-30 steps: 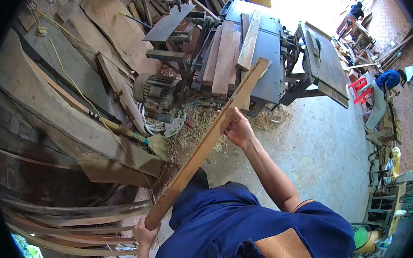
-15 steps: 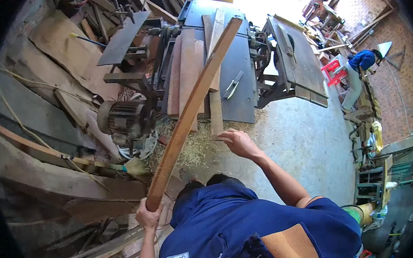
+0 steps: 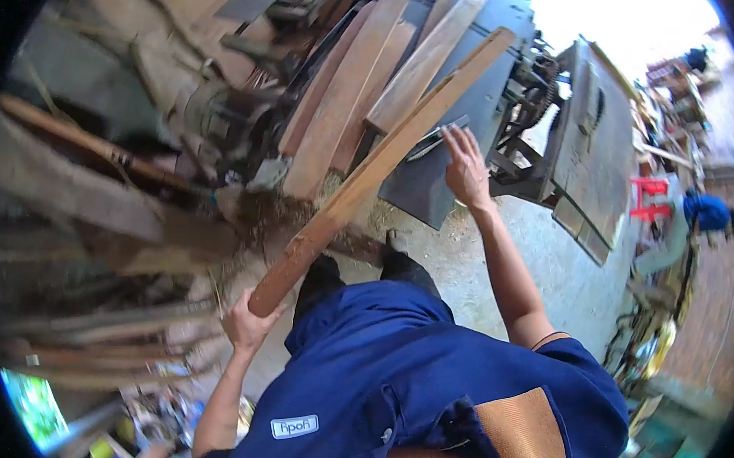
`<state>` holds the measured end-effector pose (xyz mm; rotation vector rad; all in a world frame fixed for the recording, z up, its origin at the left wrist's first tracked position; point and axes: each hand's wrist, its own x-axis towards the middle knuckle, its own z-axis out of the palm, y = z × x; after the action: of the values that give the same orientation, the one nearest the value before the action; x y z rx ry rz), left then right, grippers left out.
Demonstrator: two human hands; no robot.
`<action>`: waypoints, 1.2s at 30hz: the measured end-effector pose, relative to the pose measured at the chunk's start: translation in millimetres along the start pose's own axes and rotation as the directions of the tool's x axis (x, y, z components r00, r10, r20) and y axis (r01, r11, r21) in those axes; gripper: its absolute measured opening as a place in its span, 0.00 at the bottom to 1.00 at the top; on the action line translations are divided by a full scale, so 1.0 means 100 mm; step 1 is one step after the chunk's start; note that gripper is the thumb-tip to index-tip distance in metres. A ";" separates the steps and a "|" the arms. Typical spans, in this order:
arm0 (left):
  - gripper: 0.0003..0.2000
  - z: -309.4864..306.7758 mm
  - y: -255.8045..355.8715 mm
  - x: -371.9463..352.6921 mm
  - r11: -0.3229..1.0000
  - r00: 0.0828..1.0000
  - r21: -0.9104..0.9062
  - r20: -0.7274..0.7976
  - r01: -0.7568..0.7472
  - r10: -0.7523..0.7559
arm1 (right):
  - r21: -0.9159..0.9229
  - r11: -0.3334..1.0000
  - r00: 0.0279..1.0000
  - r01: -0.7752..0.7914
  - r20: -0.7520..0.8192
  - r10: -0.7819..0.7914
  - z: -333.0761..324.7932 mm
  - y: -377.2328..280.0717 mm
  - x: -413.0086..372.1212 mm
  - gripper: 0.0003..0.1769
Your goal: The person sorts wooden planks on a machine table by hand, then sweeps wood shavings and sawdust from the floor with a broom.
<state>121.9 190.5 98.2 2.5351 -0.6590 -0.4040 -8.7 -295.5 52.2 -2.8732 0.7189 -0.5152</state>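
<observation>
My left hand (image 3: pixel 252 320) is wrapped around the lower end of a long wooden plank (image 3: pixel 371 171), which slants up to the right across the view. Its far end reaches over the grey machine table (image 3: pixel 411 193). My right hand (image 3: pixel 468 173) is apart from the plank, its fingers stretched out and nothing seen in it. Close by its fingertips, a slim metal tool (image 3: pixel 429 145) lies on the table; its kind is hard to make out. Several reddish boards (image 3: pixel 349 98) lie on the table's left side, beside a paler board (image 3: pixel 432 58).
To the right stands a saw table (image 3: pixel 592 158) with a toothed blade. Further right, a person in a blue shirt (image 3: pixel 708 212) bends near a red plastic stool (image 3: pixel 650 198). A short dark board (image 3: pixel 358 245) lies by my feet, and timber (image 3: pixel 110 332) is stacked at left.
My right hand has moved up from below the table's front edge to beside the metal tool. The view has turned, and the plank now slants lower toward the right, still in my left hand.
</observation>
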 end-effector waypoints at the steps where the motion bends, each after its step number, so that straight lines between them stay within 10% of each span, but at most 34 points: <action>1: 0.27 0.11 0.18 -0.14 1.000 1.000 0.000 -0.022 0.019 -0.019 | -0.013 0.998 0.998 0.058 0.032 -0.058 0.09 0.20 0.09 0.37; 19: 0.32 1.08 1.50 -1.39 0.949 0.948 0.130 -0.176 0.288 -0.264 | 0.073 0.965 0.968 0.252 -0.005 -0.252 0.23 0.58 0.05 0.22; 28: 0.31 1.30 1.47 -1.56 0.929 0.929 0.073 -0.105 0.363 -0.354 | 0.063 0.995 0.960 0.073 0.265 -0.088 -0.28 0.73 -0.43 0.13; 36: 0.27 1.65 1.35 -2.07 0.962 0.877 -0.116 -0.395 0.246 -0.272 | 0.217 0.958 0.957 -0.187 0.263 0.127 -0.37 1.26 -0.93 0.21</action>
<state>-167.6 132.1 62.5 2.5387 -0.1442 0.0266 -153.1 -363.8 32.7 -2.5660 0.7766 -0.2017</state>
